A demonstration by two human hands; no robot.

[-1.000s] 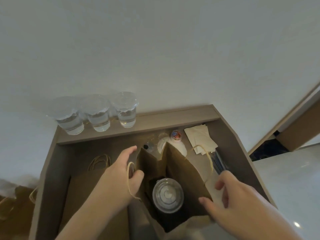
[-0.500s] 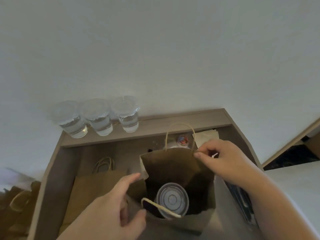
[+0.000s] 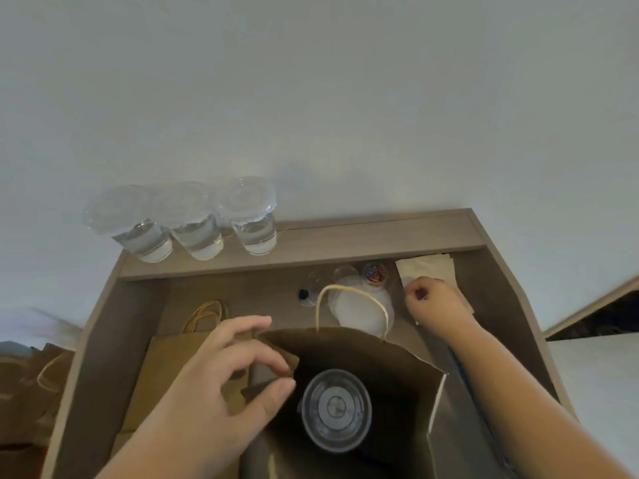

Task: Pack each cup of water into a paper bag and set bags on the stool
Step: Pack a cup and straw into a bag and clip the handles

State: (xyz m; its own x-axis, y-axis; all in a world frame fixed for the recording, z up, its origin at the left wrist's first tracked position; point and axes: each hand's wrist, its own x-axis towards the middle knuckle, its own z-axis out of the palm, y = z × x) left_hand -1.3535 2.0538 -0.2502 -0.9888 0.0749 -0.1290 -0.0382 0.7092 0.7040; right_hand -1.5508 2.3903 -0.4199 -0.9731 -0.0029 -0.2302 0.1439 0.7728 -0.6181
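An open brown paper bag [image 3: 380, 354] stands in the desk recess with one twine handle upright. Inside it sits a lidded clear cup [image 3: 334, 406], seen from above. My left hand [image 3: 221, 385] pinches the bag's folded left rim between thumb and fingers. My right hand [image 3: 436, 307] is beyond the bag at the back right, fingers curled and pinching the near corner of a stack of napkins [image 3: 428, 269]. Three lidded cups of water [image 3: 193, 229] stand in a row on the back ledge against the wall.
Flat paper bags [image 3: 173, 361] with twine handles lie left of the open bag. White lids [image 3: 359, 305], a small sauce tub [image 3: 375, 274] and little clear cups sit behind it. More brown bags [image 3: 31, 385] show at the far left, outside the wooden desk wall [image 3: 103, 326].
My right hand let go of the bag's far handle and moved back and right to the napkins. My left hand shifted from the near handle to the bag's left rim.
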